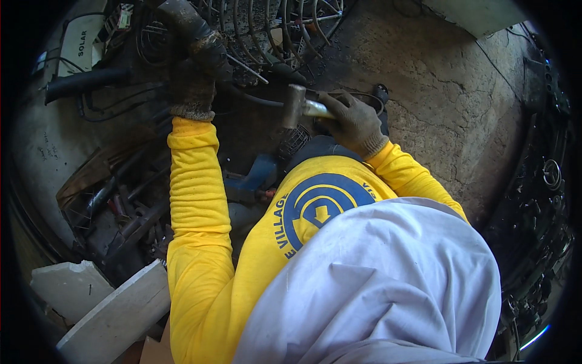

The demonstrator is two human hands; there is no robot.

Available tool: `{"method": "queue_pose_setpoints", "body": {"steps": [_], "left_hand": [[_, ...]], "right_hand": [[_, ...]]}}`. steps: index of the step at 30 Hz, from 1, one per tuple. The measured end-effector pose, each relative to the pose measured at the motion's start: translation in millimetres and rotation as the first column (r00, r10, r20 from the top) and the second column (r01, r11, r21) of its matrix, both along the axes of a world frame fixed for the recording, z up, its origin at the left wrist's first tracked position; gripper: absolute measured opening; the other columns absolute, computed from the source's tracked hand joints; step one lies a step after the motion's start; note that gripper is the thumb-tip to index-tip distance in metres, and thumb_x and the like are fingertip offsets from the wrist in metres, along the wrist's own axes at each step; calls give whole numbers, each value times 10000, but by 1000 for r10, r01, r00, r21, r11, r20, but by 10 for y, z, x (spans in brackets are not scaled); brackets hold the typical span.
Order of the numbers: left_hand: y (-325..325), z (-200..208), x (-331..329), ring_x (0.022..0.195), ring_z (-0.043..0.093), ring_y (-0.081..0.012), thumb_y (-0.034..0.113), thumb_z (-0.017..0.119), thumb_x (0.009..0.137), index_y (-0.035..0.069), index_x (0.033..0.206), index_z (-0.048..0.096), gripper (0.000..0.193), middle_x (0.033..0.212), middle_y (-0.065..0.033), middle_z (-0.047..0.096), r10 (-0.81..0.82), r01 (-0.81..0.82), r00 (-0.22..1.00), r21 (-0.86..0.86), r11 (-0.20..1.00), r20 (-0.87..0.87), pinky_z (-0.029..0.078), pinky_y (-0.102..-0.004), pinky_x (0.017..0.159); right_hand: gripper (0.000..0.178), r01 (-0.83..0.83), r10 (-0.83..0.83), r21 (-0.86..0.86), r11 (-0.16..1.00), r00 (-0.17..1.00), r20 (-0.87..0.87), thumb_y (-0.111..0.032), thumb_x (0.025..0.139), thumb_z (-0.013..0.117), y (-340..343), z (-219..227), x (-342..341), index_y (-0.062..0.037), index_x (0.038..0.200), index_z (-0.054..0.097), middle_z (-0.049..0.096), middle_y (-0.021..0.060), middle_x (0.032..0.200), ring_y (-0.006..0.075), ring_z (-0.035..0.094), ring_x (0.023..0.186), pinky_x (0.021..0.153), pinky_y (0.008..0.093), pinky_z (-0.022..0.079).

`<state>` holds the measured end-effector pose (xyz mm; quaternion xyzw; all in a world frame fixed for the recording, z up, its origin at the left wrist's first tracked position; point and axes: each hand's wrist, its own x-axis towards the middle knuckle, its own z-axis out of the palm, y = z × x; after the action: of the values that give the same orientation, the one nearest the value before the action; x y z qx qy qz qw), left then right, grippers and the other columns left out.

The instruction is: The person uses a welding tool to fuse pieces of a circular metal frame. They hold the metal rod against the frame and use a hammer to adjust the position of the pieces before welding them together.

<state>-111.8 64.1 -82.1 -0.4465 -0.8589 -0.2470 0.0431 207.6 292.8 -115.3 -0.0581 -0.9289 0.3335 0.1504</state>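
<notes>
My right hand (356, 121), in a dirty grey-brown work glove, is closed round the handle of a hammer (293, 108). The hammer has a blocky metal head, which points left, and a pale, worn grip. On the left, my other arm reaches far forward, and my gloved left hand (193, 88) is closed on a thick, dark metal pipe (182, 21) with a rough, rusty joint. Deep shadow hides most of the left fingers. Just right of the pipe lies a frame of curved metal bars (273, 27).
A blue power tool (257, 173) sits on the dark floor by my legs. Metal scraps (136, 218) fill a container at left. Broken pale boards (121, 315) lean at lower left. Cables (121, 100) trail at left, and dark metal parts (533, 230) line the right side.
</notes>
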Motion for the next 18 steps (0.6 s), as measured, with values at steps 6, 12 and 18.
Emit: {"method": "queue_pose_setpoints", "body": {"steps": [6,12,18], "left_hand": [[261,213,205,1149,637,-261,166,584,1039,26,1431,492,427,1263,-129,634,-75,-87,923,395,915,377,525,-356,1017],[206,220,208,1138,625,-232,90,535,1057,29,1454,451,411,1260,-104,615,-217,-130,797,511,850,564,528,-350,1003],[118,141,61,1058,598,-189,169,469,1110,67,1430,461,335,1190,-75,577,-67,15,983,290,957,172,538,-326,887]], "right_hand": [[557,-27,24,25,999,996,92,-346,875,792,61,27,14,-208,1388,625,710,122,986,282,720,804,655,384,587],[561,73,-69,-25,997,990,125,-350,881,783,13,10,-57,-223,1398,607,699,132,1024,289,720,860,661,404,586],[585,-60,56,11,998,974,220,-372,879,785,-4,152,17,-210,1410,601,700,138,1031,297,721,844,671,399,594]]}}
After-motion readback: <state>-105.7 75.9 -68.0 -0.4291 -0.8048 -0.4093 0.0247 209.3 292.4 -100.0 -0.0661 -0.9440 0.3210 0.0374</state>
